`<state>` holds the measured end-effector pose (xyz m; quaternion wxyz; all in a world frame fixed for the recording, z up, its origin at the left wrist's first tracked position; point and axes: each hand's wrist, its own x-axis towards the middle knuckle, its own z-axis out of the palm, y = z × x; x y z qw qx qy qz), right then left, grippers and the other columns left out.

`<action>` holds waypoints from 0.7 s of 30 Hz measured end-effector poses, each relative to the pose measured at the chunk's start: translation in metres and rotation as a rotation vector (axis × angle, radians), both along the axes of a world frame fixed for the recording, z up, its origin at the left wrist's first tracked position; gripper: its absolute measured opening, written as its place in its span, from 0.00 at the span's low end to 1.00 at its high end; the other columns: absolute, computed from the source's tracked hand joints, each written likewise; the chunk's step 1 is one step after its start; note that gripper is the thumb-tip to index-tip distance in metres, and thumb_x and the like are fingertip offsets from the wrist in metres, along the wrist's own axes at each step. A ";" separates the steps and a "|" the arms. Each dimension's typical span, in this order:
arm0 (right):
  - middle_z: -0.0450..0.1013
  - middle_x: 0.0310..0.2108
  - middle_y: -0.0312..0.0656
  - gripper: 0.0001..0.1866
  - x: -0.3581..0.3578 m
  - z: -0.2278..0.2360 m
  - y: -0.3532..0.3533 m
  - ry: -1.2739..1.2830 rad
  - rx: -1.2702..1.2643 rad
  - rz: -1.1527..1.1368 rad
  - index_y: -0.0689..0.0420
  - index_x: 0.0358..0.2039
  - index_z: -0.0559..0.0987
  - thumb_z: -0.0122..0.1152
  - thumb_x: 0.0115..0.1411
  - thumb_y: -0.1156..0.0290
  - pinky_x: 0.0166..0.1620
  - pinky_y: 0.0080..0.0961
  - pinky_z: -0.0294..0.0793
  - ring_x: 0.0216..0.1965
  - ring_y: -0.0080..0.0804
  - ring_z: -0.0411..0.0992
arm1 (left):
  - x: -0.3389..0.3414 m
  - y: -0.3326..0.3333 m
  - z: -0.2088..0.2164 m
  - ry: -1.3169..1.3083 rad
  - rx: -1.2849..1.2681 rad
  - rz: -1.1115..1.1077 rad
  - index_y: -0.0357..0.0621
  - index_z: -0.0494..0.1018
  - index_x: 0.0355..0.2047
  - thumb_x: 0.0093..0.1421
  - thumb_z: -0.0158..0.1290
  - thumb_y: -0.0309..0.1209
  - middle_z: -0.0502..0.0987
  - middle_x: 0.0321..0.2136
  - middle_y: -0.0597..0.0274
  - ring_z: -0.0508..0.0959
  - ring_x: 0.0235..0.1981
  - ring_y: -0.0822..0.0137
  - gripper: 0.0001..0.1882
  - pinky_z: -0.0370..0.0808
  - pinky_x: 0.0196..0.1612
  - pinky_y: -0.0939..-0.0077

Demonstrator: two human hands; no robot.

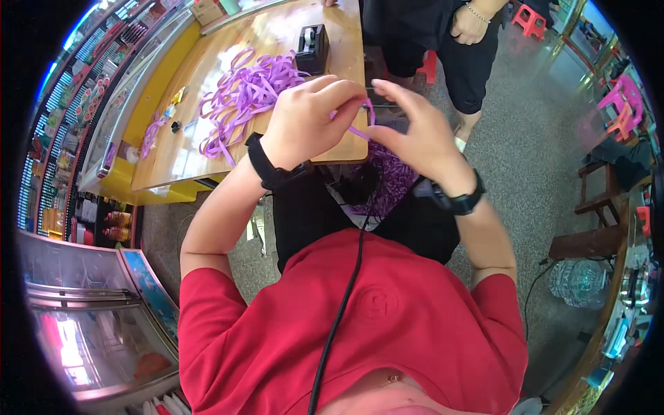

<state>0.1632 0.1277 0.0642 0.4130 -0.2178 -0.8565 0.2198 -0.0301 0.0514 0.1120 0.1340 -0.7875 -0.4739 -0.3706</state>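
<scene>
My left hand is closed, its fingertips pinching a thin purple strap at the table's front right corner. The strap makes a small bend between my two hands. My right hand, slightly blurred, faces it with thumb and forefinger spread apart; the thumb tip is close to the strap, and I cannot tell whether it touches. A loose heap of purple straps lies on the wooden table beyond my left hand. Below my hands, more purple straps lie in a pile between my knees.
A black tape dispenser stands near the table's right edge. A small black object lies at the left. Another person stands beyond the table, at the right. A wooden stool and a large clear bottle are on the right-hand floor.
</scene>
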 end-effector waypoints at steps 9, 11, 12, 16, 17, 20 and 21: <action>0.81 0.34 0.43 0.09 -0.016 -0.012 0.007 0.217 -0.061 -0.132 0.58 0.41 0.83 0.62 0.61 0.73 0.39 0.19 0.76 0.35 0.24 0.79 | 0.007 0.012 -0.019 -0.018 0.057 0.062 0.47 0.75 0.33 0.55 0.59 0.29 0.77 0.26 0.61 0.79 0.26 0.59 0.05 0.76 0.27 0.68; 0.82 0.36 0.40 0.09 -0.009 -0.011 0.016 0.225 -0.122 -0.089 0.58 0.42 0.83 0.61 0.62 0.73 0.39 0.19 0.76 0.35 0.23 0.79 | 0.009 0.011 -0.027 -0.038 0.042 0.001 0.47 0.75 0.33 0.55 0.59 0.28 0.77 0.26 0.61 0.79 0.26 0.59 0.06 0.76 0.28 0.68; 0.82 0.37 0.39 0.10 -0.004 -0.010 0.018 0.197 -0.135 -0.073 0.58 0.44 0.83 0.59 0.64 0.74 0.41 0.19 0.76 0.37 0.22 0.79 | 0.010 0.010 -0.032 -0.045 0.023 -0.054 0.47 0.75 0.33 0.55 0.59 0.28 0.76 0.27 0.61 0.79 0.26 0.58 0.06 0.76 0.28 0.68; 0.82 0.37 0.41 0.10 0.002 -0.011 0.027 0.152 -0.158 -0.047 0.59 0.45 0.82 0.58 0.64 0.74 0.42 0.20 0.77 0.39 0.23 0.79 | 0.019 0.012 -0.050 -0.069 -0.012 -0.126 0.47 0.76 0.37 0.56 0.57 0.26 0.75 0.28 0.60 0.79 0.27 0.57 0.08 0.76 0.30 0.67; 0.81 0.38 0.42 0.11 0.004 -0.009 0.028 0.153 -0.191 -0.023 0.59 0.46 0.81 0.58 0.64 0.73 0.43 0.20 0.77 0.40 0.24 0.79 | 0.020 0.014 -0.054 -0.079 -0.011 -0.129 0.47 0.76 0.37 0.56 0.57 0.26 0.75 0.28 0.60 0.79 0.27 0.57 0.08 0.76 0.30 0.67; 0.81 0.39 0.42 0.12 0.008 -0.009 0.032 0.161 -0.259 -0.003 0.60 0.48 0.80 0.58 0.65 0.73 0.45 0.20 0.76 0.42 0.25 0.79 | 0.027 0.015 -0.059 -0.134 -0.076 -0.141 0.48 0.76 0.41 0.57 0.56 0.28 0.76 0.30 0.58 0.79 0.29 0.56 0.11 0.77 0.32 0.66; 0.81 0.39 0.43 0.13 0.009 -0.010 0.034 0.176 -0.294 -0.003 0.61 0.48 0.79 0.58 0.65 0.72 0.46 0.21 0.76 0.42 0.25 0.78 | 0.028 0.014 -0.060 -0.140 -0.077 -0.144 0.48 0.76 0.41 0.57 0.56 0.28 0.76 0.30 0.58 0.79 0.29 0.56 0.11 0.77 0.32 0.66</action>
